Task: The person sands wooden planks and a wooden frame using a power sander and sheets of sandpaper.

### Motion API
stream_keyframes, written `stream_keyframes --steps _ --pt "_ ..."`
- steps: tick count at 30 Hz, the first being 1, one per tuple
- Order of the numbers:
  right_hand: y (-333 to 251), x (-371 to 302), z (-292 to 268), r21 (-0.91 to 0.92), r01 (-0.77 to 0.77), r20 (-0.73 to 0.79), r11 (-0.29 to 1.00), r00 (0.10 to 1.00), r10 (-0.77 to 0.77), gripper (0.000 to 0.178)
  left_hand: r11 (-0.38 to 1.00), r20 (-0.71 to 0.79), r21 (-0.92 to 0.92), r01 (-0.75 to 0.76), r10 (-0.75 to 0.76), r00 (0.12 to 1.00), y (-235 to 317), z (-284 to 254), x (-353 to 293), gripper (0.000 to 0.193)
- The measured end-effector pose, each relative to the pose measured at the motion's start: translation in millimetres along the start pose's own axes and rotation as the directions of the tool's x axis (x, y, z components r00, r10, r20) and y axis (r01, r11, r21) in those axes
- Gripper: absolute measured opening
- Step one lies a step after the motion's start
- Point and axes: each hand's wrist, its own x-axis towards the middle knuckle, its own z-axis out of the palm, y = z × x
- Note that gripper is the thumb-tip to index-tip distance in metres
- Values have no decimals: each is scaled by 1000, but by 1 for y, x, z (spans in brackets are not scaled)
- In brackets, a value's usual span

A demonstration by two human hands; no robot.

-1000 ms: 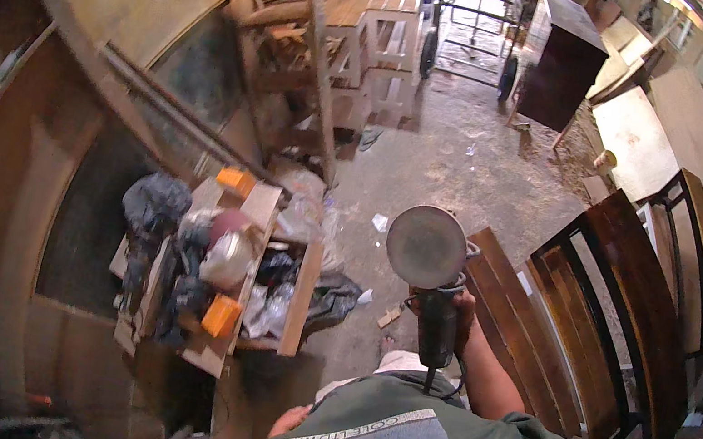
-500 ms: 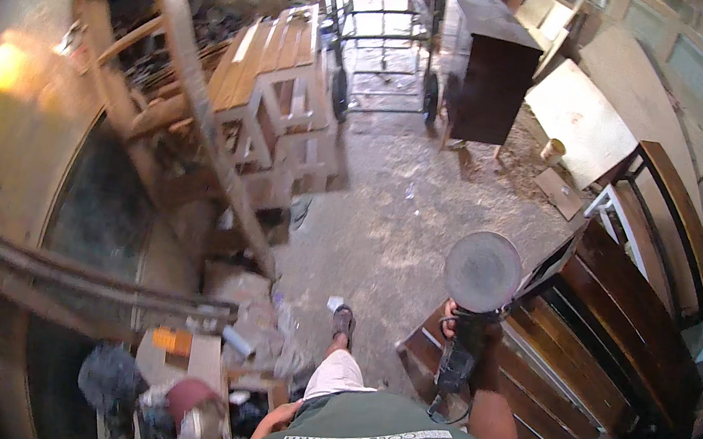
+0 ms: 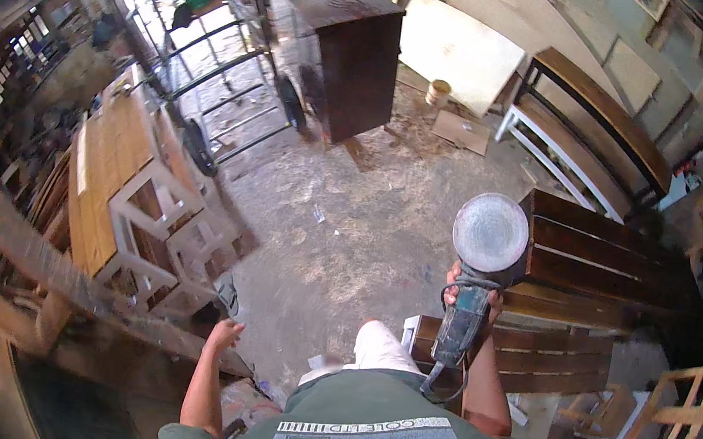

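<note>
An angle grinder (image 3: 462, 320) with a large round pale disc (image 3: 490, 232) is gripped in my right hand (image 3: 495, 307). My fingers wrap around its dark body just below the disc, which faces up toward me. A black cord loops from the lower end of the tool by my forearm. Off to the left of my body, my left hand (image 3: 224, 334) hangs with its fingers curled in, and nothing shows in it. The slats of a dark brown wooden bench (image 3: 613, 252) lie just beyond the disc on the right.
Unfinished wooden benches (image 3: 112, 191) stand on the left. Ahead are a metal hand truck (image 3: 220, 61) and a dark brown cabinet (image 3: 352, 72). Pale boards (image 3: 461, 53) lean at the back by a small bucket (image 3: 438, 93). A slatted wooden frame (image 3: 689, 411) stands at the right.
My view has turned to the right, so the cabinet and hand truck sit farther left. My left hand has swung out from beside my body. The grinder stays in my right hand.
</note>
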Motion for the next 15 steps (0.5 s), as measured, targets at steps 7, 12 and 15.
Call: stream_keyframes --steps 7,12,15 --pt "-24 137 -68 88 187 -85 978 980 -180 87 984 109 -152 -98 115 987 191 15 175 52" --pt "-73 252 -118 54 218 -148 974 967 -208 88 975 223 -192 110 -66 973 219 64 248 57" --pt "-105 319 -145 83 223 -213 971 956 -201 88 958 373 -21 285 -257 892 251 83 263 52"
